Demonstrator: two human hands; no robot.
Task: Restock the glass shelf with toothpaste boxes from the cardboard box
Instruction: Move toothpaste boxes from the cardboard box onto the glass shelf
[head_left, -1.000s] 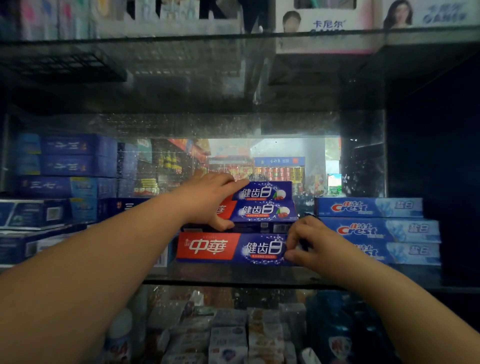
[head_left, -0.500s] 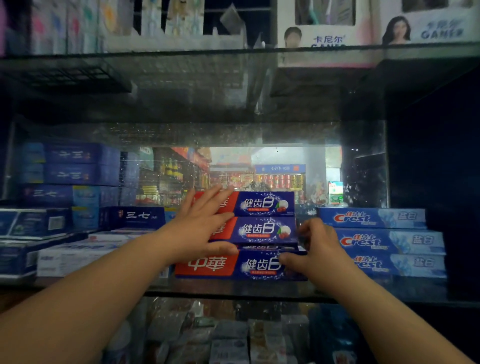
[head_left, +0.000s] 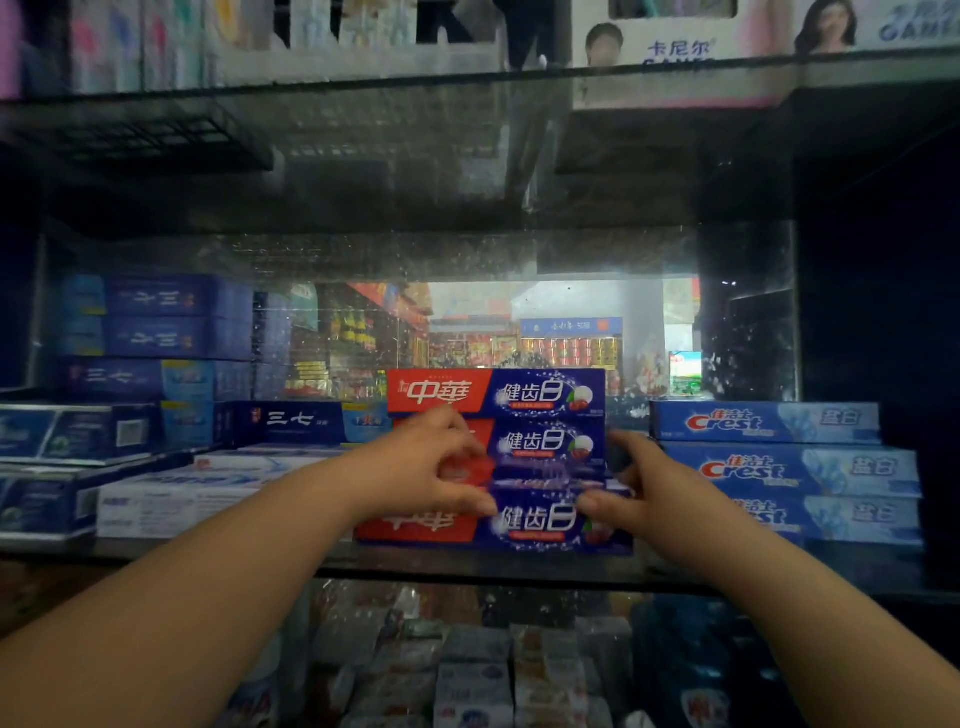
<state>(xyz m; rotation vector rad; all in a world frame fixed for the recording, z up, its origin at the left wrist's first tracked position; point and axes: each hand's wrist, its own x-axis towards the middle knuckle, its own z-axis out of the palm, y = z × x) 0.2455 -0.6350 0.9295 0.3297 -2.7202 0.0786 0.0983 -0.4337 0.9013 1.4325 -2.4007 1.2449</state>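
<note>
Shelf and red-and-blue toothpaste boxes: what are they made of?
The shelf looks like clear glass: the packs below show through it, and its edge shines. The toothpaste boxes look like thin glossy cardboard, with sharp folded edges, printed colours and a slight sheen. That is probable, not certain.

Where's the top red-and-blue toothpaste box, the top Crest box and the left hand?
top red-and-blue toothpaste box (head_left: 496, 392): head view, front face.
top Crest box (head_left: 763, 422): head view, front face.
left hand (head_left: 415, 473): head view, back of hand.
</note>
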